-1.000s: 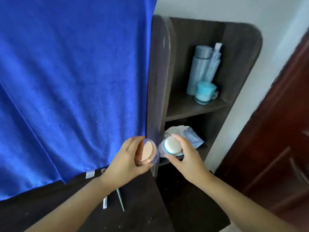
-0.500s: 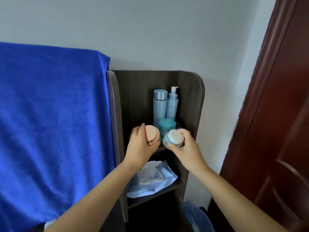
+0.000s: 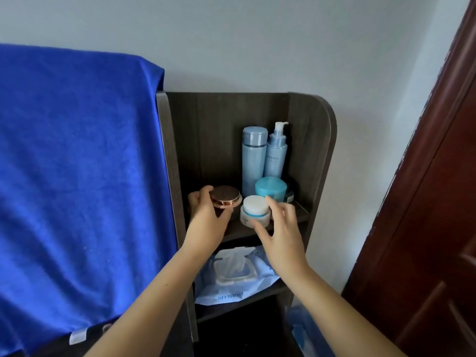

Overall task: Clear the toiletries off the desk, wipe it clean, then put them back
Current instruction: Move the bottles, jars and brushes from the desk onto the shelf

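A: On the upper shelf (image 3: 257, 229), centre of frame, what could go wrong?

B: The left hand (image 3: 206, 215) grips the rose-gold jar (image 3: 226, 200) close to the shelf's front edge; a careless release might tip it off.

A: And the white jar (image 3: 255, 211)?

B: It stands on the shelf just right of the rose-gold jar. The right hand (image 3: 280, 230), fingers spread, sits right beside it, perhaps brushing it; a nudge could knock it into the teal jar (image 3: 271, 186).
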Motion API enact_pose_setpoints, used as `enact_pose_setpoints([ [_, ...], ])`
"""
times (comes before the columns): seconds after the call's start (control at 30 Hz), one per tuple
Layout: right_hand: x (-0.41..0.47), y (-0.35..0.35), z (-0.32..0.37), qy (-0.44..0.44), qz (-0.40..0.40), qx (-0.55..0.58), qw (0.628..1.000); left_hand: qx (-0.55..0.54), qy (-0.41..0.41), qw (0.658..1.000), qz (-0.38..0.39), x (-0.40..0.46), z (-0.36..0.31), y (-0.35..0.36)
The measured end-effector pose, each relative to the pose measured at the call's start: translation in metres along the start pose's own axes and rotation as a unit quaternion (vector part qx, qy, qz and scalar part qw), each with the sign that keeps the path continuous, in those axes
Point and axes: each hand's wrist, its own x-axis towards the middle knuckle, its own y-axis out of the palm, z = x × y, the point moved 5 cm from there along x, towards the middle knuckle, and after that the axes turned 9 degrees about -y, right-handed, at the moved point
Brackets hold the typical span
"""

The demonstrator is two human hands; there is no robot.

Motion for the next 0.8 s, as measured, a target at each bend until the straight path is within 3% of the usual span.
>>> enact_pose_setpoints([
  [0.47, 0.005, 0.004, -0.007, 0.0, -0.018, 0.001, 1.0, -0.021, -0.041, 0.999, 0.016, 0.02, -0.004, 0.016],
  [0.53, 0.0, 0.001, -0.007, -0.002, -0.029, 0.019, 0.999, -0.028, -0.004, 1.0, -0.009, 0.012, -0.007, 0.011],
  [0.63, -0.013, -0.01, 0.002, -0.033, -0.051, 0.03, 0.998, -0.05, 0.119, 0.991, -0.036, -0.017, -0.011, -0.006],
  [0.73, -0.035, -0.011, 0.017, -0.083, -0.041, 0.067, 0.993, -0.028, 0.236, 0.971, 0.015, -0.064, 0.007, -0.027],
  [0.8, -0.055, 0.002, 0.031, -0.105, 0.0, 0.096, 0.99, 0.005, 0.26, 0.964, 0.054, -0.091, 0.042, -0.045],
])
